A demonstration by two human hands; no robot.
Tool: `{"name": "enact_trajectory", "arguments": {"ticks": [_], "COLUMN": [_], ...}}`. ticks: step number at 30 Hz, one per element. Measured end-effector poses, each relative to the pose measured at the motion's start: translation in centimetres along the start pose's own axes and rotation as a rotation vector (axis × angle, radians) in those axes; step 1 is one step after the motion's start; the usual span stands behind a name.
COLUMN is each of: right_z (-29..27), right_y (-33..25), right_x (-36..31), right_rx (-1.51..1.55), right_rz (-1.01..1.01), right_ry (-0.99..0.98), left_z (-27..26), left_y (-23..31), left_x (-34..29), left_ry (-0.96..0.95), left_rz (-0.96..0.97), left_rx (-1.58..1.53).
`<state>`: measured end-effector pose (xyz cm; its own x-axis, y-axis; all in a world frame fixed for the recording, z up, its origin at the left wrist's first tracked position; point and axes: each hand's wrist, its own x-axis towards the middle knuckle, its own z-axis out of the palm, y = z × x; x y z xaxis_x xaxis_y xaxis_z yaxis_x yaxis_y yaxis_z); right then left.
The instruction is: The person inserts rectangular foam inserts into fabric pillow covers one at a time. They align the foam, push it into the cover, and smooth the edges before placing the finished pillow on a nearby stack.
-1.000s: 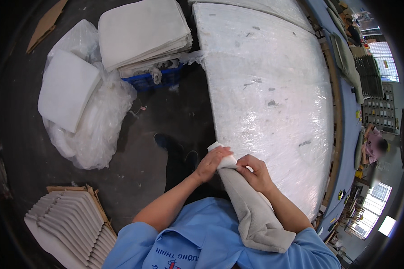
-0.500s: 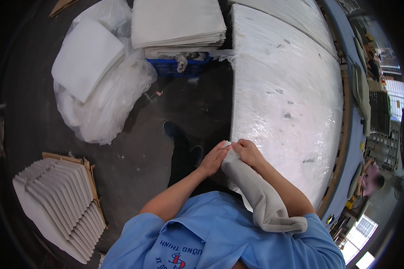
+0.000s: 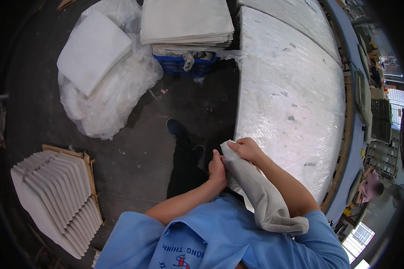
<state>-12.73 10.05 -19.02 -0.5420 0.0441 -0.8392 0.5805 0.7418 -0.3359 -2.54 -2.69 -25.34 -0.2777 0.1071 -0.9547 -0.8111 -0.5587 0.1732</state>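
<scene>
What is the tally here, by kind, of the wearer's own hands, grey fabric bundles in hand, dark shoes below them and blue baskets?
Left hand and right hand: 2
Grey fabric bundle: 1
Dark shoes: 2
Blue basket: 1
Total: 6

From my remote seat I see a workshop or factory floor: padded panels [image 3: 54, 193] stacked on dark flooring [image 3: 134, 175], pale sheets [image 3: 184, 20] piled above a blue crate [image 3: 173, 66], a film-wrapped surface [image 3: 292, 89], and a co-worker [image 3: 371, 186] near a gridded rack [image 3: 378, 156] and barred windows [image 3: 360, 236].
</scene>
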Motion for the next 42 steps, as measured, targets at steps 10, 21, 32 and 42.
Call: {"name": "enact_trajectory", "arguments": {"ticks": [10, 21, 32, 42], "right_z": [1.8, 1.8, 3.0, 3.9], "right_y": [0.7, 0.7, 2.6, 4.0], "right_x": [1.9, 5.4, 10.1, 11.9], "right_rx": [-0.083, 0.016, 0.002, -0.007], "right_rz": [-0.107, -0.054, -0.121, -0.234], "right_ry": [0.236, 0.307, 0.446, 0.554], "left_z": [2.7, 4.3, 5.6, 4.6], "left_y": [1.5, 4.8, 4.5, 2.7], "left_x": [1.5, 4.7, 9.4, 13.1], "left_ry": [0.396, 0.506, 0.67, 0.667], "left_rz": [0.298, 0.192, 0.051, 0.067], "left_rx": [0.319, 0.525, 0.692, 0.721]}}
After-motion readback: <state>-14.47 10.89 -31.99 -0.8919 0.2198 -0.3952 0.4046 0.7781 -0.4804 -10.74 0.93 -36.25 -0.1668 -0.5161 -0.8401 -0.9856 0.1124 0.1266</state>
